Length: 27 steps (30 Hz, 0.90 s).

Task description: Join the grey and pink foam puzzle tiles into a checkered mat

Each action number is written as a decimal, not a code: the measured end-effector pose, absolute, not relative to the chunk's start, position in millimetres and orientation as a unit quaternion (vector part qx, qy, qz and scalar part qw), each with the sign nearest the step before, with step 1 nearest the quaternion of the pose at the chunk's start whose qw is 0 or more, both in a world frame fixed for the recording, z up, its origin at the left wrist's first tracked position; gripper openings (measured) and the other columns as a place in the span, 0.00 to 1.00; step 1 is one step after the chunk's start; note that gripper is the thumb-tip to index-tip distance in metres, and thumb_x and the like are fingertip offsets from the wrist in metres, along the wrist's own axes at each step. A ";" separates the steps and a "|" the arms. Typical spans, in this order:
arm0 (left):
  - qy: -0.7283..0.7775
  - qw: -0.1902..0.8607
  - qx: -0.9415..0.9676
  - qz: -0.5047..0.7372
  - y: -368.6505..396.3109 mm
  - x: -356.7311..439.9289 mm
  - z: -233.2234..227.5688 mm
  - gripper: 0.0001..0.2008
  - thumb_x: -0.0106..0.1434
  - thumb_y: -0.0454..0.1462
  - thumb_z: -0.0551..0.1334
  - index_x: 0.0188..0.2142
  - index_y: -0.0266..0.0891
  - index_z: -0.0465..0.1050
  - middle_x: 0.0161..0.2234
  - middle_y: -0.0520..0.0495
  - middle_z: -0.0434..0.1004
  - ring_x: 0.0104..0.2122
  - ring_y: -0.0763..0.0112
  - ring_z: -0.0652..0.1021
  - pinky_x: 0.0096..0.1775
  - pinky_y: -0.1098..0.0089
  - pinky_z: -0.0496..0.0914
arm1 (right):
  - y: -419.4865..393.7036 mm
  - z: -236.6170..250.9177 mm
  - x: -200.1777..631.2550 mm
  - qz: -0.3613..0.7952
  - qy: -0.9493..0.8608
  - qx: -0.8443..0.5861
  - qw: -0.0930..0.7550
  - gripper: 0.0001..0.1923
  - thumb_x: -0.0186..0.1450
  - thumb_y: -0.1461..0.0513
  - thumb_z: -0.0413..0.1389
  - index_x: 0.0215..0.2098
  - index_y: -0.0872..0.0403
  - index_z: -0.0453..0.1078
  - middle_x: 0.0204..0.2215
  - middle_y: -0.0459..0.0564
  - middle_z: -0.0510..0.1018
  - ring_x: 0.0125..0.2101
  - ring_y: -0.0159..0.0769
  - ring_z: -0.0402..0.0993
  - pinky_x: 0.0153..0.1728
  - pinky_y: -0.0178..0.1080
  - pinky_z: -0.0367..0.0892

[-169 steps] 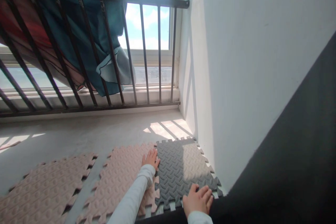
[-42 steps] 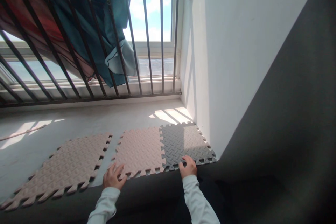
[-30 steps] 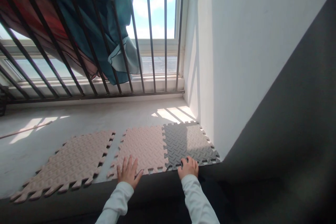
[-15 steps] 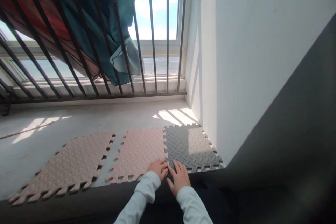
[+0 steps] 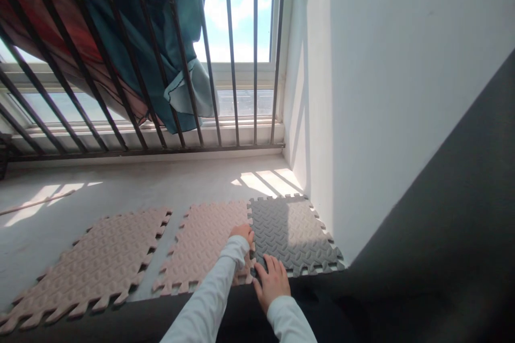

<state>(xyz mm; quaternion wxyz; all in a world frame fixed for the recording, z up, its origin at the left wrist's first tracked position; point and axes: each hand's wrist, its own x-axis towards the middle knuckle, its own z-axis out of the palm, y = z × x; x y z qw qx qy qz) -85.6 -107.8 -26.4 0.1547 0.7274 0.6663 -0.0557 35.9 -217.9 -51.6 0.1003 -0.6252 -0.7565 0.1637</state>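
Observation:
My left hand presses down with curled fingers at the seam between a pink foam mat tile and a grey foam mat tile. Its fingertips are partly hidden; nothing shows in its grip. Resting on the near left corner of the grey tile is my right hand, fingers spread, thumb toward the seam. The two tiles lie side by side with their toothed edges meeting. To the left, a second pink foam mat tile lies apart, a strip of ledge showing between.
The tiles lie on a white ledge whose front edge drops into shadow. A dark metal railing with cloth draped behind it runs along the window. A white wall bounds the right. A thin stick lies far left.
My left hand has moved forward along the seam, away from the near edge, and its fingers are more curled. My right hand stays at the grey tile's near corner. The view has shifted slightly.

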 end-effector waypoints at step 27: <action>0.664 0.167 0.725 -0.074 -23.8 -92.9 -42.6 0.27 0.59 0.41 0.49 0.58 0.44 0.46 0.61 0.48 0.42 0.59 0.64 0.47 0.55 0.55 0.48 | -212.0 -35.9 29.0 0.189 -0.708 -0.671 0.118 0.10 0.57 0.57 0.48 0.33 0.46 0.70 0.50 0.46 0.64 0.51 0.42 0.54 0.53 0.43 0.43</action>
